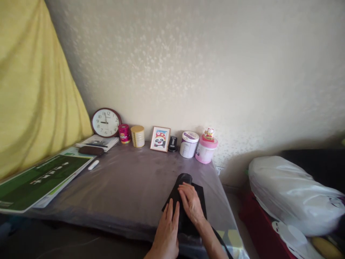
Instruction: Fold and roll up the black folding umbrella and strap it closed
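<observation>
Head view: a black folded cloth (199, 196) is laid near the front right corner of the surface (134, 183). The left hand (167, 226) and right hand (192, 205) are rested on it, ungripping. Probably light and soft, it is best held by its edges.

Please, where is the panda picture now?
In the head view, the panda picture stands just left of centre by the wall, between the yellow-lidded jar and a black object.

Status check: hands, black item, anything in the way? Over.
Left hand and right hand both on black item. Item near table's front right corner. Pink canister behind, not touching it.
</observation>
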`<state>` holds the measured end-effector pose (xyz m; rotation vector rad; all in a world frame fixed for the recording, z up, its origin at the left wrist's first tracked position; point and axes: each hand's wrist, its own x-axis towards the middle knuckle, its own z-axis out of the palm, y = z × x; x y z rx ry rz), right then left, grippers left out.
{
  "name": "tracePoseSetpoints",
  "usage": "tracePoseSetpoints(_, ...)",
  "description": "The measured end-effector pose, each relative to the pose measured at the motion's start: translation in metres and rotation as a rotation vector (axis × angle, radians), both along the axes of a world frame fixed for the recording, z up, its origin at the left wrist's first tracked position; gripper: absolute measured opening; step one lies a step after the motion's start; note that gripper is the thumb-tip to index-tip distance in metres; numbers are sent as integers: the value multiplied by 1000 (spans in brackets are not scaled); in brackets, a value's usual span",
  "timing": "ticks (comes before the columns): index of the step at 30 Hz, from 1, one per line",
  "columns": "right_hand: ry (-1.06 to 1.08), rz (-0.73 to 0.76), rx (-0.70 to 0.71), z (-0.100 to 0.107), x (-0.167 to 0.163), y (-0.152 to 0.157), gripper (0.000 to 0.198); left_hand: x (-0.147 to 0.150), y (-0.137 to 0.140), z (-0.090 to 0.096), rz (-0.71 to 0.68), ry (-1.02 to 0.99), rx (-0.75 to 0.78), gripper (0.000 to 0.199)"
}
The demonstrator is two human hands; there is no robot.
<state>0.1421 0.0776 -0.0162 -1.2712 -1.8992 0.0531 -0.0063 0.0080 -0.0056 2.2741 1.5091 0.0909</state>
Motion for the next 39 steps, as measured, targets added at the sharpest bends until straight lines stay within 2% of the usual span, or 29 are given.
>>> tracePoseSetpoints(2, -81, 33, -37, 0, -10, -5, 28, 1, 0, 3, 7, 32, -13, 93)
tracePoseSetpoints(5, -120, -31, -94, -4, -11, 12, 30, 2, 0, 6, 8, 46, -10, 91)
tracePoseSetpoints(10, -79, -131, -155, -10, 11, 63, 31, 3, -1, 5, 33, 41, 15, 90)
tracePoseSetpoints(13, 14, -249, -152, -10, 25, 73, 33, 4, -2, 5, 47, 18, 8, 89)
tracePoseSetpoints(15, 70, -316, -124, -6, 30, 65, 37, 4, -2, 5, 51, -4, 6, 89)
tracePoseSetpoints(17, 115, -302, -58, -2, 28, 46, 37, 4, -2, 4, 46, -6, 21, 89)
tracePoseSetpoints(19, 105, -171, 17, 1, 21, 27, 33, 4, -2, 3, 43, 10, 34, 89)
tracePoseSetpoints(21, 8, -10, 5, 0, 12, 16, 31, 4, -2, 1, 40, 6, 38, 90)
tracePoseSetpoints(23, -64, 43, -28, -5, 7, 20, 32, 3, -2, -1, 39, -11, 43, 90)
tracePoseSetpoints(25, -26, -51, -49, -11, 11, 36, 35, 3, -2, -3, 44, -26, 48, 90)
tracePoseSetpoints(29, 223, -372, -185, -14, 44, 60, 35, 2, -1, -6, 62, -56, 55, 89)
tracePoseSetpoints(33, 310, -515, -195, -11, 76, 34, 41, 1, -3, -7, 52, -64, 71, 86)
tracePoseSetpoints(35, 339, -507, -199, -8, 78, 13, 39, 1, -4, -6, 47, -52, 75, 87)
tracePoseSetpoints(39, 264, -283, -208, -5, 51, -10, 34, 0, -4, -4, 51, -56, 67, 87)
